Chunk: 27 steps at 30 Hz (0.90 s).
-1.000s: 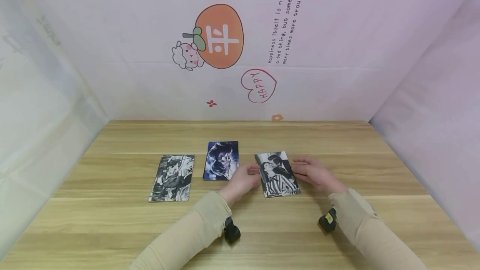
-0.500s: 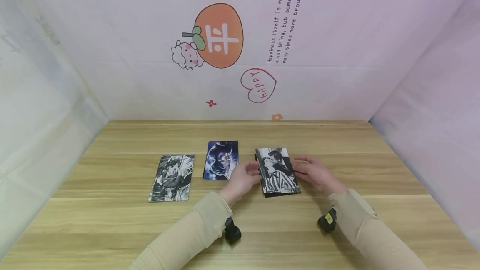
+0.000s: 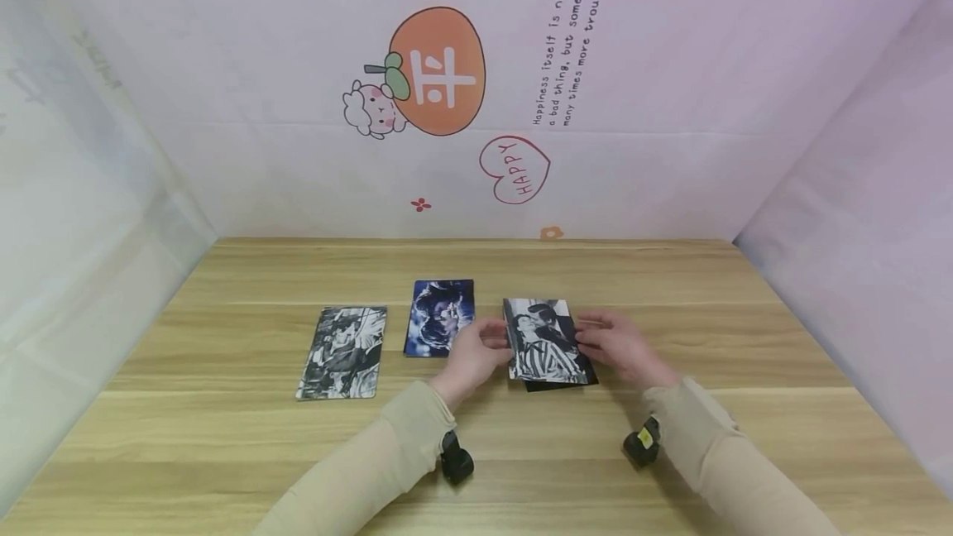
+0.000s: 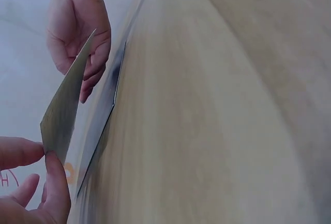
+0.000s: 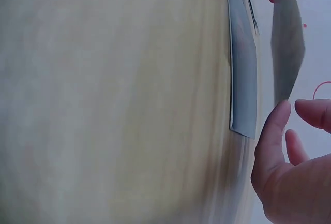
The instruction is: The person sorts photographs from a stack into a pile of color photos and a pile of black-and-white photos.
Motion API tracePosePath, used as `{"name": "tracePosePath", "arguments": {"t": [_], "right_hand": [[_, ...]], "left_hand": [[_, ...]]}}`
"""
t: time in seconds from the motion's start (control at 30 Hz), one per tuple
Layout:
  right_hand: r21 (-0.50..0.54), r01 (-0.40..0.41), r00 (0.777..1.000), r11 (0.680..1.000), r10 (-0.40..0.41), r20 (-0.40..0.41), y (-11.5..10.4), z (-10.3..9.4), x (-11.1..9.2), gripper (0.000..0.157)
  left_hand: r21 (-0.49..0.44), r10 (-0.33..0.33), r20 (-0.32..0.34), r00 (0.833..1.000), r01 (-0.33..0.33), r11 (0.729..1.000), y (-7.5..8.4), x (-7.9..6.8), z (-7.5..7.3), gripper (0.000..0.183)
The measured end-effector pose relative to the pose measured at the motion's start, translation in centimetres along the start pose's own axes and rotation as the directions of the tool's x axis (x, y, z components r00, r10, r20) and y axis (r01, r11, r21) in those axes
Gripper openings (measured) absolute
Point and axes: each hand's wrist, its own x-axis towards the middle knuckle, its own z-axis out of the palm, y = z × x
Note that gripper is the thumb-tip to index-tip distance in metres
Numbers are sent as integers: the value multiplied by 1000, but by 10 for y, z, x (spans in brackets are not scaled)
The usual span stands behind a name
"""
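In the head view my left hand point(image 3: 472, 354) pinches the left edge of a black-and-white photo card point(image 3: 543, 342) showing two people, one in stripes. My right hand point(image 3: 618, 346) is at its right edge, fingertips on it. Seen from the left wrist, the raised card point(image 4: 67, 100) is tilted, its near corner between thumb and finger. In the right wrist view a fingertip and thumb of the right hand point(image 5: 295, 182) meet the card's corner point(image 5: 287, 48). Beneath it lies a dark card point(image 3: 558, 385), mostly covered in the head view; the wrist views show a gap between them.
A blue photo card point(image 3: 439, 317) lies just left of the left hand. Farther left is another black-and-white photo card point(image 3: 342, 352). Both are on the wooden table point(image 3: 476, 503). A printed white cloth wall point(image 3: 298, 180) stands behind, with cloth at both sides.
The striped-person card has come up off the dark card, which now shows below it. Over the last half second it has shifted slightly left and nearer, both hands moving with it.
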Motion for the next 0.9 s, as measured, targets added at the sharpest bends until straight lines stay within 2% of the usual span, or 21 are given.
{"name": "tracePosePath", "arguments": {"t": [0.27,0.4,0.63,0.9], "right_hand": [[8,16,1000,1000,-17,22,-1,15,-2,50],[24,13,1000,1000,-13,19,-3,24,-2,50],[10,16,1000,1000,-16,-1,-6,37,1,50],[-3,33,999,999,-33,30,-17,58,2,50]], "left_hand": [[29,44,1,999,-44,999,-8,-3,-14,47],[36,44,3,999,-45,998,-10,-5,-21,48],[-11,0,1,1000,0,1000,-7,-7,-35,45],[37,-24,-4,1000,24,999,-9,-10,-62,45]]}}
